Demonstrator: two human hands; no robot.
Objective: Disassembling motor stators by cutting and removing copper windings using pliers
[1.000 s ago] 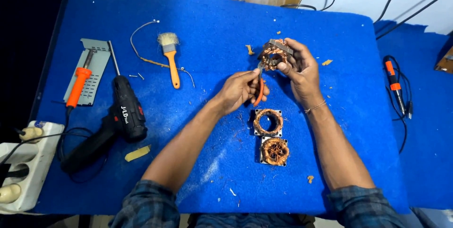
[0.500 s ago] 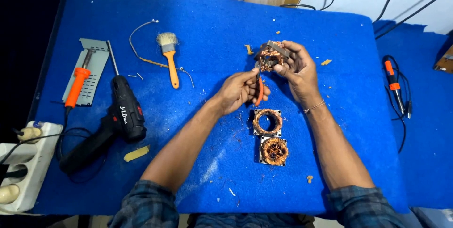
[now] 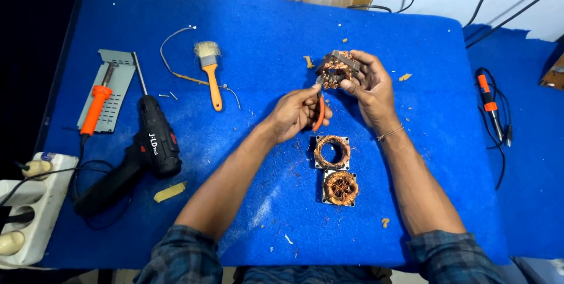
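Above the blue bench (image 3: 264,43), the right hand (image 3: 369,87) has its fingers clenched around a copper-wound motor stator (image 3: 336,70). The left hand (image 3: 298,112) grips orange-handled pliers (image 3: 319,110), tips at the stator's windings. Two more wound stators (image 3: 332,152) lie just below, touching each other.

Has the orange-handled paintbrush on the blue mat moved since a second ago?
No. The orange-handled paintbrush lies in the same spot, right of the grey metal plate and above the black cordless drill.
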